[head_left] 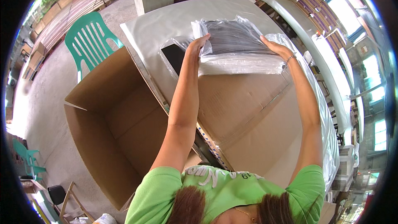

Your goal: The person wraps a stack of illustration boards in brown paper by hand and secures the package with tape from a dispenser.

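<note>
So the person's got both bare hands on a dark grey, flat bundle in crinkly clear plastic (pixel 234 37), one at each end. Left hand (pixel 198 45) is gripping the left edge, thumb on the wrap, and the right hand (pixel 278 49), with a chain bracelet (pixel 289 59) at the wrist, is gripping the right edge; most of the fingers are tucked out of sight. The bundle's on the far part of a table covered in shiny silver-grey plastic sheeting (pixel 161 18), right above a thick white plastic-wrapped layer (pixel 242 64), though I honestly can't tell if that's part of the same package. Just left of it there's a flat black piece in clear plastic (pixel 174 56), partly behind the left forearm. Nearer the body lies a big brown cardboard panel (pixel 244 103), and left of the table sits an open brown cardboard box (pixel 124 120), with a green slatted plastic chair (pixel 89 37) behind it.
</note>
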Available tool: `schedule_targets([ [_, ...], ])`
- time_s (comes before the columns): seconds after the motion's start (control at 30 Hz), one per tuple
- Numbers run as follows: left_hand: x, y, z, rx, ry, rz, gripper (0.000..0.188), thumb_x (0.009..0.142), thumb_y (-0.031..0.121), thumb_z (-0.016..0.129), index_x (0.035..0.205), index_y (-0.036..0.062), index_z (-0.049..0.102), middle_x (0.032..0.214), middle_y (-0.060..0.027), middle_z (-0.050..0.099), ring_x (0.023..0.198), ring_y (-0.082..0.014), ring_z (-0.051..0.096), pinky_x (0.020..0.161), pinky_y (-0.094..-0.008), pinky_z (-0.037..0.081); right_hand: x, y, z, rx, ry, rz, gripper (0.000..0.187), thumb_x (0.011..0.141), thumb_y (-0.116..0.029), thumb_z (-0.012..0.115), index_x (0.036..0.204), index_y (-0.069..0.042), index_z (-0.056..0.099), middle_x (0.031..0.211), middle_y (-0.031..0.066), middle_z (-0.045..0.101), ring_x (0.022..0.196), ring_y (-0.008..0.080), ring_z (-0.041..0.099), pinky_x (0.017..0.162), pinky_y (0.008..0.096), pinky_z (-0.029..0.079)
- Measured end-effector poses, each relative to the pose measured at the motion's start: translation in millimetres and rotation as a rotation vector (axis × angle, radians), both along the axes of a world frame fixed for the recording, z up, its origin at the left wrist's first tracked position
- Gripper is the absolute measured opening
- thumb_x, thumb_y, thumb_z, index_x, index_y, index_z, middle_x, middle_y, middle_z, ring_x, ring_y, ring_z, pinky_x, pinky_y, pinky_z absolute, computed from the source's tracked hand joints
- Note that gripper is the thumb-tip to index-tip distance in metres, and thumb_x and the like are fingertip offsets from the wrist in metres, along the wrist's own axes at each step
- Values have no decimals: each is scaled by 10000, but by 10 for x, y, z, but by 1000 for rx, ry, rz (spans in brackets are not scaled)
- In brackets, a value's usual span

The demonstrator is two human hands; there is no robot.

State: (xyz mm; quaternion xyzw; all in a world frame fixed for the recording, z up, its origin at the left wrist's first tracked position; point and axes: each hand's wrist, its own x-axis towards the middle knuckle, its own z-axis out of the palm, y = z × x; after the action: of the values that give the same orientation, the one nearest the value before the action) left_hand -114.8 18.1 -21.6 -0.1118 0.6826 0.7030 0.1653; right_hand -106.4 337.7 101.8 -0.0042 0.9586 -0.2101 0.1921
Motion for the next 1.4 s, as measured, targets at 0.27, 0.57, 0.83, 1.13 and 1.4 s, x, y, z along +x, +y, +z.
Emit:
schedule_targets([
  [0.27, -49, -56, -99, 146, 159, -142, 788, 902, 606, 439, 1371, -27, 424, 1407, -193, 436, 1293, -301, 398, 1075, -388, 284, 537, -158, 50, -158, 150, -20, 980, 887, -745, 254, 1430, 71, 278, 1501, 250, 254, 1427, 346, 187, 1161, 384, 177],
  [0.57, -69, -506, 221, 83, 210, -267, 946, 804, 745, 493, 1407, 20, 414, 1352, -189, 498, 1225, -288, 484, 1053, -348, 322, 1372, -387, 47, -297, 267, -22, 959, 909, -723, 180, 1446, 70, 234, 1517, 237, 223, 1434, 304, 178, 1169, 360, 159],
  [0.83, 1006, 263, 780, 144, 229, -205, 661, 780, 620, 669, 1103, 44, 696, 921, -81, 663, 812, -138, 596, 727, -282, 471, 2502, 73, -505, 218, 335, 71, 481, 1011, -142, 285, 1424, 84, 184, 1429, 153, 246, 1306, 197, 285, 1097, 293, 233],
  [1.13, 1192, 1174, 1545, -227, 582, -781, 779, 782, 632, 629, 1260, 19, 564, 1118, -86, 603, 1002, -185, 538, 875, -359, 409, 3887, -9, -749, -487, 504, -519, 757, 975, -630, 207, 784, 82, 377, 657, 115, 245, 634, 239, 283, 669, 436, 350],
  [1.4, 1120, 1454, 1095, -396, 751, -628, 846, 786, 599, 679, 1251, -88, 515, 1081, -188, 611, 1062, -227, 570, 931, -332, 428, 4894, -335, -380, -678, 487, -775, 754, 997, -576, 268, 950, 129, 530, 831, 105, 501, 852, 164, 428, 888, 327, 389],
])
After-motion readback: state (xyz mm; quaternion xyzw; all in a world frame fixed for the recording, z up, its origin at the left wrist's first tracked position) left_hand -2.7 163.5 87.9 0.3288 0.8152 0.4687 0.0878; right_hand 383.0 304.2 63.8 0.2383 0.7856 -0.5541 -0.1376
